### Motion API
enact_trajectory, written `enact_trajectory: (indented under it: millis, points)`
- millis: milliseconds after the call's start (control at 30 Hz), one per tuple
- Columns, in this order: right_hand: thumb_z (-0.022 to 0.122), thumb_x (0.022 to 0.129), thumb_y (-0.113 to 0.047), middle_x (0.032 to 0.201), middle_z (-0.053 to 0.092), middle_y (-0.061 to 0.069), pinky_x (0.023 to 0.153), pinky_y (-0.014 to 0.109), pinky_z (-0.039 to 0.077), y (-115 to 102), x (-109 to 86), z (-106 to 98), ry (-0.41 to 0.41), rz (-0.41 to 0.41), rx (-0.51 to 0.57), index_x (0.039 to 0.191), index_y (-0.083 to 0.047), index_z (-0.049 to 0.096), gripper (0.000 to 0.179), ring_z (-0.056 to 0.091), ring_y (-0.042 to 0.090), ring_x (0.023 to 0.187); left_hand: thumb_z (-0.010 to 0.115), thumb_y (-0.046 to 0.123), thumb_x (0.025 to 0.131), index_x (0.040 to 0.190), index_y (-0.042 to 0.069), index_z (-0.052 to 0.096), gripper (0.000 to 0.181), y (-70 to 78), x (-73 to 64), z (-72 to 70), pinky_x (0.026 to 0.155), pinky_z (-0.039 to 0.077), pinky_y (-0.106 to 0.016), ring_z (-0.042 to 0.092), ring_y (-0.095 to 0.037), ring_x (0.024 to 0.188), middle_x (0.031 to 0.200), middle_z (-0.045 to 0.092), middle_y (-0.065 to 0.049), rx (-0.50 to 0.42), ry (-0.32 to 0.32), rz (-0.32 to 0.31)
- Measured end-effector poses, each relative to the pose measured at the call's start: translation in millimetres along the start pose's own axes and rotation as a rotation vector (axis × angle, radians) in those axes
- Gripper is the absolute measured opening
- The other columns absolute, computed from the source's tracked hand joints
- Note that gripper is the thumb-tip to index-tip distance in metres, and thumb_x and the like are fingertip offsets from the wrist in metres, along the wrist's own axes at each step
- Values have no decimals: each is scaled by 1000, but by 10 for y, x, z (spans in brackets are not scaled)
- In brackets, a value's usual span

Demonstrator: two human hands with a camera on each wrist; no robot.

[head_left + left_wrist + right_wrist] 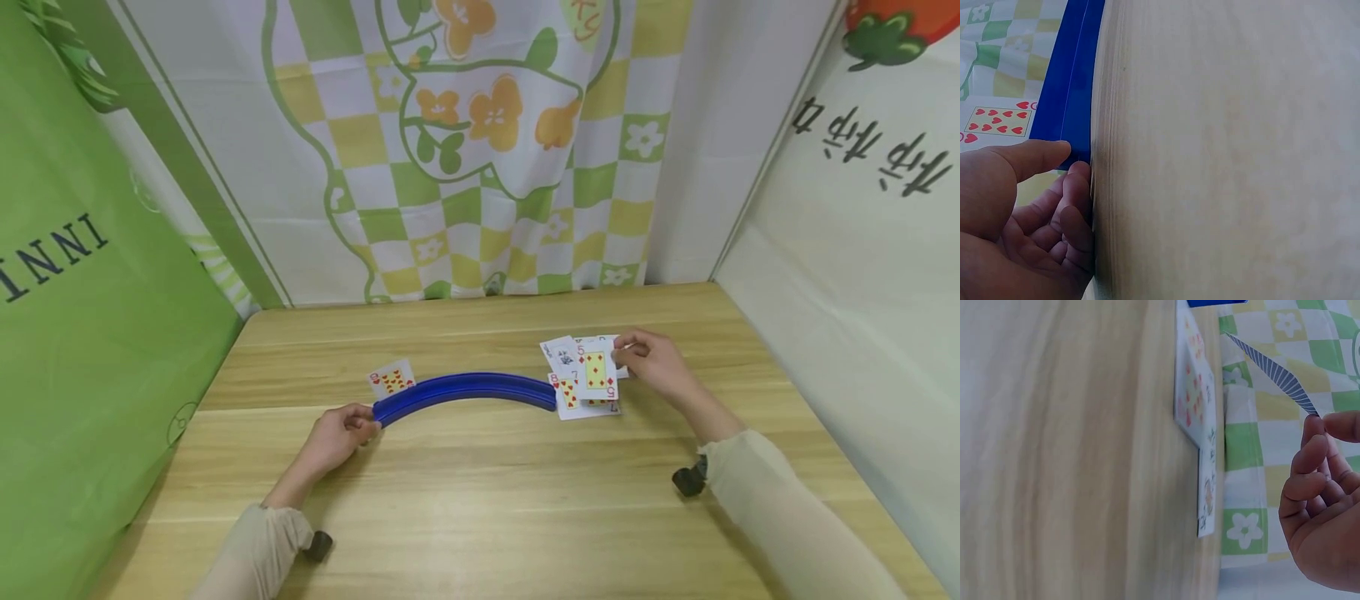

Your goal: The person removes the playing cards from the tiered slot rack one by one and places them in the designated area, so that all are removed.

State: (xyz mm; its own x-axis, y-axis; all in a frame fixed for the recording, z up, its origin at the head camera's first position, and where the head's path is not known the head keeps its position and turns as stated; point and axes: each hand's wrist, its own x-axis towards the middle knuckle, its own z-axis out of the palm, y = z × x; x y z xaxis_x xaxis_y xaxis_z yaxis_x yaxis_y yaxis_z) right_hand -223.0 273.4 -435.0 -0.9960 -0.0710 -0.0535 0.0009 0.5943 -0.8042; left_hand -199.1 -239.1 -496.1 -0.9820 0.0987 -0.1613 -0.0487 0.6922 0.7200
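Observation:
My left hand (341,435) pinches the left end of a curved blue playing-card holder (465,386) between thumb and fingers; the left wrist view shows the thumb on top of that end. My right hand (654,362) pinches the right edge of a five of diamonds (597,369). This card is raised above a loose group of face-up cards (567,408) and hides part of them. In the right wrist view its striped back (1279,376) shows, slightly bent. A hearts card (392,380) lies behind the holder's left end, partly covered by it.
The wooden table (480,500) runs back to a checked, patterned curtain (480,208). A green cloth (97,275) hangs on the left, a white one (847,292) on the right. The card group lies right against the holder's right end.

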Motion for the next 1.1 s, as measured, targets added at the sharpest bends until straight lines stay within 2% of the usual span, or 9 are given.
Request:
enact_trajectory:
  millis: [200,367,667,833,1100]
  points:
    - [56,100,-20,106,72,21,75,35,57,109,-6,-15,2,5,-17,120,1,61,30,67,30,96,70,21,93,115,1,67,30,-8,5,-2,66,51,-26,63,-14,80,93,71,-7,1,3,6]
    - [60,98,-18,108,71,23,75,36,57,182,0,-26,-5,18,-31,121,3,61,32,68,32,95,70,21,93,115,1,67,30,-8,2,-4,66,52,-26,64,-14,81,94,72,-7,6,2,10]
    - [58,98,-23,112,69,23,71,27,48,271,21,-40,-22,62,-133,122,1,62,34,64,30,97,70,20,93,115,1,67,29,-15,1,2,65,51,-26,63,-14,79,94,71,-7,-5,4,7]
    - [59,97,-21,115,69,25,71,27,47,301,36,-47,-44,84,-153,123,4,61,36,64,27,95,70,20,92,114,1,67,29,-9,3,4,64,51,-26,63,-14,79,93,71,-7,-3,8,9]
    - [57,96,-17,109,71,25,65,28,50,363,44,-85,-52,108,-163,122,6,61,36,64,20,79,70,21,93,115,1,67,30,-11,4,3,65,52,-26,63,-13,79,94,71,-7,-10,2,-2]
